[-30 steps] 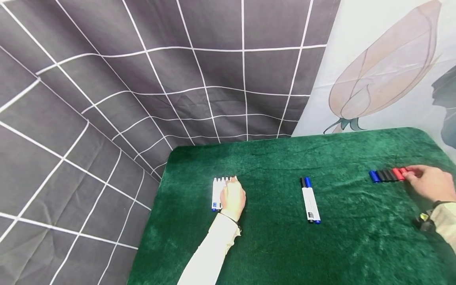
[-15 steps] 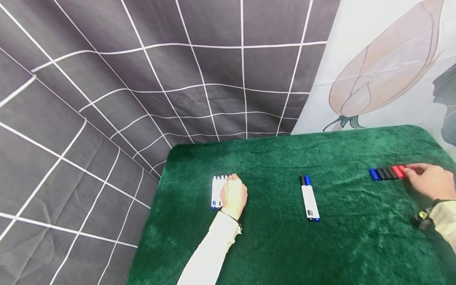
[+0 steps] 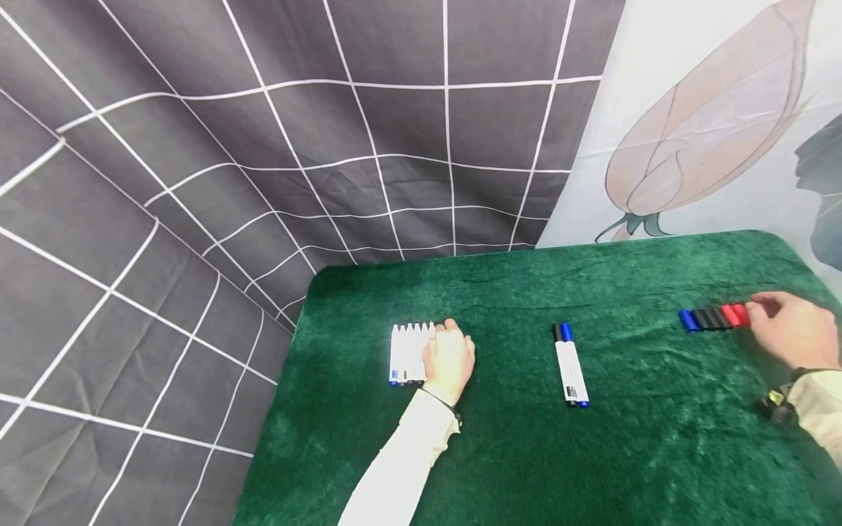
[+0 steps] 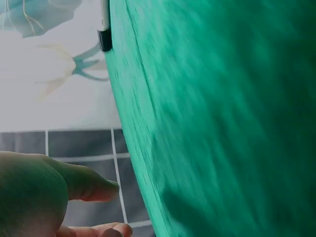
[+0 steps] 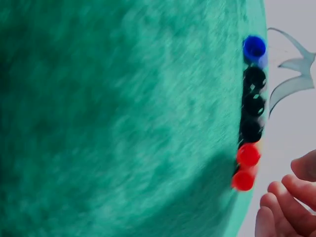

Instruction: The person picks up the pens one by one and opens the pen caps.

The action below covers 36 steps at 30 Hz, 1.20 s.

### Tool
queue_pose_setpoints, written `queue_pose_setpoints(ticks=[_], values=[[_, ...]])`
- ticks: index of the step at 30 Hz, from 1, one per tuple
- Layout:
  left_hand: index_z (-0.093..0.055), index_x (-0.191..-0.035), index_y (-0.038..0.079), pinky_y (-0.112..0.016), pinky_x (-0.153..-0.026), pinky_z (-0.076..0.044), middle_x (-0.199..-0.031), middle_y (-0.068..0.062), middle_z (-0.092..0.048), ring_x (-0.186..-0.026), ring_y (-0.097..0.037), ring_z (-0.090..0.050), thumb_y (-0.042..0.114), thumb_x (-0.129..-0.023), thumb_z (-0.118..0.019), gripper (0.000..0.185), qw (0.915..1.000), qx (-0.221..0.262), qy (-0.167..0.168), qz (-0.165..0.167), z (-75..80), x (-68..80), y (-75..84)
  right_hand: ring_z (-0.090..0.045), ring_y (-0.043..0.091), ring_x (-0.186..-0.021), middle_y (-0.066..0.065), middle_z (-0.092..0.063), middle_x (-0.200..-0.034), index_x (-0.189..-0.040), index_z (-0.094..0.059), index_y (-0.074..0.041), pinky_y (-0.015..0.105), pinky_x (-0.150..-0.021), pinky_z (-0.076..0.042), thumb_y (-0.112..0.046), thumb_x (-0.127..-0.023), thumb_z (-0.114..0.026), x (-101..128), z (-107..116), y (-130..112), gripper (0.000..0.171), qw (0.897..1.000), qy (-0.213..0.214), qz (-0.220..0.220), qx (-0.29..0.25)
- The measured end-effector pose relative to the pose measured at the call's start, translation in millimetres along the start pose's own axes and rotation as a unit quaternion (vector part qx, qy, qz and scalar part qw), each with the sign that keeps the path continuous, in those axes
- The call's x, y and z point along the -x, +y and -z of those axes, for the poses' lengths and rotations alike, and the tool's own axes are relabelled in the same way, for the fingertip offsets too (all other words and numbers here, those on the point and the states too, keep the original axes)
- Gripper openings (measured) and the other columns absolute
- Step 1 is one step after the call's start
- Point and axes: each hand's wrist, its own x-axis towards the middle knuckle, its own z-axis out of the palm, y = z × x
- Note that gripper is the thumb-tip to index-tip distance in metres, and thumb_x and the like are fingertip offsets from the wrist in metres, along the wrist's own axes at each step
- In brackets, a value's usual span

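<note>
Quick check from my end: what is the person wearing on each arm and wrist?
The left arm has a long cream-white sleeve with a gathered cuff, and a thin dark band at the wrist. The right arm wears a beige sleeve; a dark strap circles its wrist, with a small black device mounted below it. Both hands are bare.
</note>
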Motion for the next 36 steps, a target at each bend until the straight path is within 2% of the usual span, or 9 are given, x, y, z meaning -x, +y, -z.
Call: queue_pose_setpoints(ticks=[4,8,11,18,24,28,32,36], values=[[-0.061,-0.088,0.007,-0.04,-0.052,-0.051,-0.074,-0.009,-0.062,-0.06,-0.028,-0.067,0.037,-0.083,-0.078,0.035,0.9999,0.006,0.007,-0.011,0.9,-0.7,20.3,-0.054,0.058,-0.095,0.041,-0.055,-0.108,-0.119,-0.051,0.017,0.066,-0.081,-0.041,-0.012,-0.1,-0.047,2.5,-0.2,-15.9,0.035,0.999,0.032,0.039,-0.009],[-0.062,-0.086,0.008,-0.039,-0.052,-0.051,-0.072,-0.007,-0.063,-0.059,-0.027,-0.067,0.044,-0.085,-0.076,0.038,0.9997,0.021,0.002,-0.016,2.2,-2.0,44.8,-0.054,0.056,-0.095,0.04,-0.056,-0.109,-0.122,-0.053,0.017,0.066,-0.081,-0.041,-0.012,-0.101,-0.047,3.7,-0.9,-33.0,0.036,0.997,0.036,0.065,-0.025],[-0.064,-0.086,0.009,-0.038,-0.054,-0.051,-0.072,-0.006,-0.065,-0.062,-0.025,-0.068,0.048,-0.086,-0.074,0.04,0.9991,0.034,-0.017,-0.02,3.6,-0.2,63.1,-0.055,0.055,-0.096,0.039,-0.057,-0.11,-0.126,-0.052,0.016,0.066,-0.081,-0.041,-0.014,-0.1,-0.049,5.8,-2.1,-45.8,0.039,0.995,0.04,0.082,-0.044],[-0.067,-0.086,0.012,-0.034,-0.055,-0.05,-0.074,-0.004,-0.068,-0.065,-0.021,-0.069,0.058,-0.087,-0.068,0.046,0.9947,0.044,-0.089,-0.027,-1.2,10.7,95.0,-0.06,0.051,-0.094,0.034,-0.061,-0.11,-0.14,-0.043,0.013,0.062,-0.077,-0.042,-0.018,-0.099,-0.053,17.7,-7.5,-63.5,0.052,0.986,0.031,0.13,-0.097],[-0.068,-0.084,0.014,-0.031,-0.054,-0.047,-0.074,-0.002,-0.069,-0.066,-0.017,-0.068,0.063,-0.087,-0.064,0.049,0.9878,0.028,-0.146,-0.045,-4.8,19.4,112.1,-0.061,0.05,-0.091,0.033,-0.063,-0.107,-0.136,-0.046,0.012,0.062,-0.076,-0.042,-0.015,-0.098,-0.055,26.9,-14.3,-75.4,0.047,0.983,0.031,0.152,-0.1],[-0.07,-0.086,0.015,-0.029,-0.056,-0.047,-0.076,0.0,-0.07,-0.068,-0.015,-0.068,0.063,-0.087,-0.065,0.048,0.9844,0.021,-0.167,-0.051,-7.4,22.3,119.8,-0.062,0.049,-0.091,0.031,-0.064,-0.106,-0.132,-0.05,0.012,0.061,-0.074,-0.043,-0.013,-0.097,-0.057,31.0,-17.9,-80.5,0.044,0.98,0.032,0.168,-0.101],[-0.069,-0.083,0.016,-0.028,-0.055,-0.048,-0.075,0.001,-0.071,-0.066,-0.013,-0.067,0.057,-0.087,-0.067,0.041,0.9843,0.021,-0.167,-0.055,-10.1,23.5,124.5,-0.063,0.047,-0.091,0.03,-0.065,-0.105,-0.13,-0.051,0.012,0.059,-0.074,-0.044,-0.012,-0.096,-0.06,32.2,-22.1,-83.9,0.043,0.978,0.032,0.178,-0.099],[-0.065,-0.076,0.017,-0.028,-0.051,-0.046,-0.071,0.002,-0.069,-0.062,-0.012,-0.065,0.047,-0.085,-0.069,0.032,0.9875,0.022,-0.144,-0.06,-10.5,23.5,126.7,-0.063,0.046,-0.091,0.03,-0.066,-0.105,-0.13,-0.052,0.011,0.059,-0.074,-0.044,-0.012,-0.095,-0.061,34.6,-26.1,-85.4,0.043,0.978,0.03,0.178,-0.1]])
